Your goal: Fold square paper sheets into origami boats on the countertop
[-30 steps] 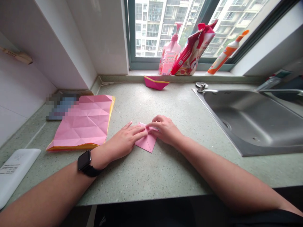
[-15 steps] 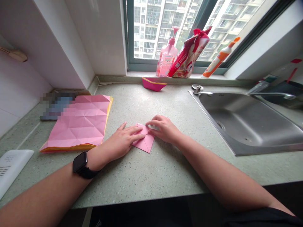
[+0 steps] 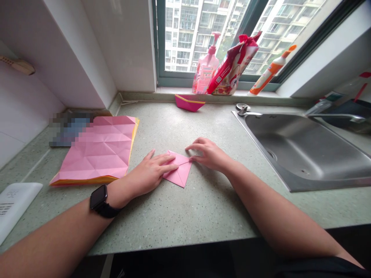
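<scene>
A small folded square of pink paper [image 3: 183, 172] lies flat on the counter, one corner pointing toward me and crease lines meeting near its middle. My left hand [image 3: 152, 170] rests on its left part with fingers stretched out, pressing it down and covering that side. At the right corner is my right hand [image 3: 208, 153], its fingers apart and the thumb at the paper's edge. Whether the thumb touches the paper is hard to see. Nothing is held in either hand.
Creased pink and yellow sheets [image 3: 100, 150] lie to the left, beside a blurred-out object. A magenta folded paper boat [image 3: 189, 103] stands at the back, below a pump bottle [image 3: 205, 73] and a red bag [image 3: 232, 69]. To the right is a steel sink [image 3: 307, 150].
My right hand has slid right along the folded paper to its right corner, and its fingers have spread. The left hand stays in place on the paper.
</scene>
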### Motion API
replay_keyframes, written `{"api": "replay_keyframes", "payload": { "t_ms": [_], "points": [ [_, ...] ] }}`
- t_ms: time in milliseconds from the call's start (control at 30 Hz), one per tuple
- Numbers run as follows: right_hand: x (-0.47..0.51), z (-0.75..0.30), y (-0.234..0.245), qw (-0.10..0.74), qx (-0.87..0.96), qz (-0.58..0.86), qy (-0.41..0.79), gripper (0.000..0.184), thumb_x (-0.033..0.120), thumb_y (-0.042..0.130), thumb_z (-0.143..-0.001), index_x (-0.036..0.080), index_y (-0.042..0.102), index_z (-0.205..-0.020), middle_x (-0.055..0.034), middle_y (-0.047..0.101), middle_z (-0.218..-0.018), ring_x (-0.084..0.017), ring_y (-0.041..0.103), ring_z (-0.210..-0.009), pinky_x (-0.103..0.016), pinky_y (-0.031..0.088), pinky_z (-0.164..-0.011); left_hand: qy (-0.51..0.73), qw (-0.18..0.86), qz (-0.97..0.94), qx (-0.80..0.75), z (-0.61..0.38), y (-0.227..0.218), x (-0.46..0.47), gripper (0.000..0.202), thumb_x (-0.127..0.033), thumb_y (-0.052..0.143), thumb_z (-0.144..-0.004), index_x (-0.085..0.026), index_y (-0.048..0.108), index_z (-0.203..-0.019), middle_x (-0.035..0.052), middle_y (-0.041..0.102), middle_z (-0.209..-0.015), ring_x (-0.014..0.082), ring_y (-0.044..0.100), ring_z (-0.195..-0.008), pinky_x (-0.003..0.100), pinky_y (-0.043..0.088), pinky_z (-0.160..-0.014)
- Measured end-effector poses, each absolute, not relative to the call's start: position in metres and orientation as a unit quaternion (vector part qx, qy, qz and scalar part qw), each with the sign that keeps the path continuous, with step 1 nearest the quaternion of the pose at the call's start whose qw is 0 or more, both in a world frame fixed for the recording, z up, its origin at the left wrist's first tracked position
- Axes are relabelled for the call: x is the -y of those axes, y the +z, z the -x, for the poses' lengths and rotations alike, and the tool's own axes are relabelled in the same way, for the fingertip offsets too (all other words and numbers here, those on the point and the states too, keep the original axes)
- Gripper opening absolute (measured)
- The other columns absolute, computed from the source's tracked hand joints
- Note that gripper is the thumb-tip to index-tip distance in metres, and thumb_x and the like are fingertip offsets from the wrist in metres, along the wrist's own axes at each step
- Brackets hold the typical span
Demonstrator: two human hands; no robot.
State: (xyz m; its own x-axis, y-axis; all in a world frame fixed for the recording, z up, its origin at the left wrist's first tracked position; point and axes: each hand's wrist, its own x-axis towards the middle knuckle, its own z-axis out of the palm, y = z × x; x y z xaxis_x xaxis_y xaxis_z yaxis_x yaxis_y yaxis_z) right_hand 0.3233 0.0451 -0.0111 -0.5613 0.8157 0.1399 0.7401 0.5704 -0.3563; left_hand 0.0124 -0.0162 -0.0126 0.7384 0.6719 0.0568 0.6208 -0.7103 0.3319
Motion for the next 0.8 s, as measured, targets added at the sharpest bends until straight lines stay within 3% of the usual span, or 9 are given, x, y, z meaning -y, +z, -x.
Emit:
{"api": "replay_keyframes", "payload": {
  "t_ms": [233, 433, 600, 800],
  "points": [
    [-0.046, -0.326, -0.012, 0.196, 0.892, 0.396, 0.101, 0.028, 0.027, 0.083, -0.099, 0.031, 0.083, -0.127, -0.0084, 0.078, -0.119, -0.028, 0.073, -0.11, -0.048, 0.058, -0.099, 0.101, 0.146, -0.924, -0.338, -0.011, -0.016, 0.014, 0.055, -0.011, 0.046, -0.113, -0.036, 0.066, -0.158, 0.007, 0.054, -0.176, 0.0302, 0.044, -0.168, 0.069, 0.023, -0.139],
    [-0.034, -0.311, -0.014, 0.237, 0.921, 0.296, 0.087, 0.015, 0.028, 0.07, -0.109, 0.032, 0.085, -0.111, -0.0037, 0.083, -0.113, -0.024, 0.073, -0.105, -0.046, 0.052, -0.099, 0.117, 0.146, -0.921, -0.341, -0.015, -0.018, 0.008, 0.057, -0.009, 0.044, -0.114, -0.033, 0.06, -0.163, 0.0065, 0.056, -0.174, 0.0313, 0.043, -0.168, 0.072, 0.024, -0.138],
    [-0.028, -0.306, -0.016, 0.189, 0.936, 0.281, 0.097, 0.023, 0.024, 0.073, -0.106, 0.035, 0.085, -0.121, -0.0029, 0.082, -0.115, -0.023, 0.072, -0.106, -0.044, 0.049, -0.099, 0.173, 0.129, -0.91, -0.355, -0.017, -0.017, 0.006, 0.035, -0.015, 0.051, -0.114, -0.025, 0.073, -0.14, 0.0105, 0.063, -0.166, 0.032, 0.051, -0.161, 0.068, 0.032, -0.137],
    [-0.023, -0.305, -0.013, 0.16, 0.945, 0.275, 0.073, 0.031, 0.028, 0.08, -0.102, 0.039, 0.085, -0.13, -0.0061, 0.077, -0.114, -0.026, 0.068, -0.106, -0.045, 0.049, -0.1, 0.205, 0.108, -0.907, -0.351, -0.014, -0.012, 0.007, 0.016, -0.017, 0.065, -0.11, -0.023, 0.079, -0.116, 0.0104, 0.072, -0.149, 0.0308, 0.063, -0.145, 0.066, 0.042, -0.13]
  ]
}}
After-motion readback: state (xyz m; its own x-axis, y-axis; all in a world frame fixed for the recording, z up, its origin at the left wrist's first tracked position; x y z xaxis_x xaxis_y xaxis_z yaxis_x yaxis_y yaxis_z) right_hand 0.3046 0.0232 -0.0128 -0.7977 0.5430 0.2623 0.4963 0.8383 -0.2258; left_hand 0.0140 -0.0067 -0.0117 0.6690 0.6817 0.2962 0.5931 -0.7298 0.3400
